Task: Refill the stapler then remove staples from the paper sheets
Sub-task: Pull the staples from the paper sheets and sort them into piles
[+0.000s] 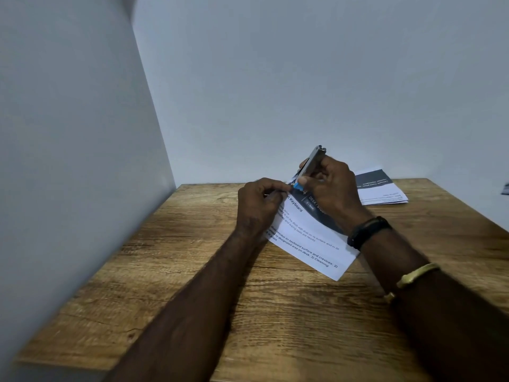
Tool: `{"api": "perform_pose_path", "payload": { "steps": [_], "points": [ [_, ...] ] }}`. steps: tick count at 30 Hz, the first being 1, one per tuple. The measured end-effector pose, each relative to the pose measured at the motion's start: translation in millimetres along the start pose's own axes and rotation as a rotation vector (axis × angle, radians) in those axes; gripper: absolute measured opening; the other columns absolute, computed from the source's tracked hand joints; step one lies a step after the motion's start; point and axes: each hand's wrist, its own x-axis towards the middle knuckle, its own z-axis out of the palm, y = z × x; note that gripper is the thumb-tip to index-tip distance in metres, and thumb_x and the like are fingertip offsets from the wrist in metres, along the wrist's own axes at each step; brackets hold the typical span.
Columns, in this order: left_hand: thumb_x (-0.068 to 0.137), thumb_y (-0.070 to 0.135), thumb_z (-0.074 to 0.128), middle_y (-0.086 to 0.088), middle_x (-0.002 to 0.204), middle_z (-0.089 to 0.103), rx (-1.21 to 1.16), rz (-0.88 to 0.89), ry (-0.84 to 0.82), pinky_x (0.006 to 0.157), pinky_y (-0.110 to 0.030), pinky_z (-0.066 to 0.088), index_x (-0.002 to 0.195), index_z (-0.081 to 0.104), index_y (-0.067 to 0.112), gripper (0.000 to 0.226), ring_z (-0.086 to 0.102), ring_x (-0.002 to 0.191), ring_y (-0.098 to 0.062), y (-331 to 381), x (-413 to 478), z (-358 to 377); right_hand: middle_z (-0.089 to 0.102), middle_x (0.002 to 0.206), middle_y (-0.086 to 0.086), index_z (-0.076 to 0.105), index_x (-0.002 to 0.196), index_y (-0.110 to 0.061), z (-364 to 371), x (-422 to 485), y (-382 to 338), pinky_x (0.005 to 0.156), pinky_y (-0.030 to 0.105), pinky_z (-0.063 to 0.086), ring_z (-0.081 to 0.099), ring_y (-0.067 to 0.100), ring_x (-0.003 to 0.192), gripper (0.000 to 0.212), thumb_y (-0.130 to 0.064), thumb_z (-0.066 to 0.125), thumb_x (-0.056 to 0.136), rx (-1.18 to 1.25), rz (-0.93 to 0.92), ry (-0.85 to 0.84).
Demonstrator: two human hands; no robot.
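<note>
- stapler (311, 164): slim silver metal, blue plastic tip at corner of paper sheets (311, 238) (tilted up)
- right hand (333, 188) curled round it; left hand (259, 205) pinches that corner
- table (192, 271): rough-grained wood

The table (275, 312) is matt, rough-grained wood. The paper sheets (311, 238) are smooth matt white paper with dark print. The stapler (311, 161) is shiny bare metal with a blue plastic tip (298, 186). The wristband (369, 231) looks matt black; the bangle (416, 274) is gleaming yellow metal.
</note>
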Motion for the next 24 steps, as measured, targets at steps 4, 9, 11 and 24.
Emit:
{"api": "perform_pose_path", "payload": {
  "steps": [4, 9, 11, 24],
  "points": [
    [0.086, -0.001, 0.071, -0.008, 0.088, 0.079, 0.031, -0.002, 0.010, 0.073, -0.035, 0.062, 0.089, 0.081, 0.007, 0.013, 0.076, 0.083, -0.025, 4.8, -0.2, -1.5, 0.077, 0.093, 0.005, 0.074, 0.098, -0.011, 2.1, 1.4, -1.8, 0.086, 0.044, 0.062, 0.075, 0.024, 0.091, 0.019, -0.005, 0.080, 0.082, -0.001, 0.037, 0.003],
    [0.086, -0.002, 0.071, -0.008, 0.089, 0.079, 0.055, -0.015, 0.005, 0.074, -0.035, 0.063, 0.090, 0.081, 0.006, 0.013, 0.076, 0.083, -0.024, 6.8, -1.1, -0.8, 0.078, 0.094, 0.004, 0.075, 0.099, -0.012, 2.1, 0.8, -1.2, 0.088, 0.045, 0.062, 0.075, 0.021, 0.091, 0.020, -0.005, 0.081, 0.082, 0.013, 0.087, 0.019],
    [0.086, 0.000, 0.072, -0.009, 0.090, 0.079, 0.070, -0.011, 0.001, 0.074, -0.037, 0.063, 0.091, 0.081, 0.006, 0.012, 0.076, 0.083, -0.024, 6.1, -0.9, -0.7, 0.078, 0.094, 0.004, 0.075, 0.098, -0.012, 1.4, 0.4, -0.7, 0.088, 0.045, 0.062, 0.076, 0.021, 0.091, 0.019, -0.005, 0.081, 0.082, 0.029, 0.098, 0.029],
    [0.088, 0.000, 0.069, -0.003, 0.104, 0.078, 0.149, -0.065, 0.112, 0.074, -0.030, 0.060, 0.105, 0.079, 0.008, 0.022, 0.074, 0.090, -0.019, 9.3, 4.5, -11.4, 0.076, 0.106, 0.003, 0.069, 0.116, -0.010, 1.0, 0.5, -5.4, 0.088, 0.033, 0.061, 0.073, 0.017, 0.101, 0.033, -0.014, 0.081, 0.086, 0.222, 0.047, 0.120]
  ]
}}
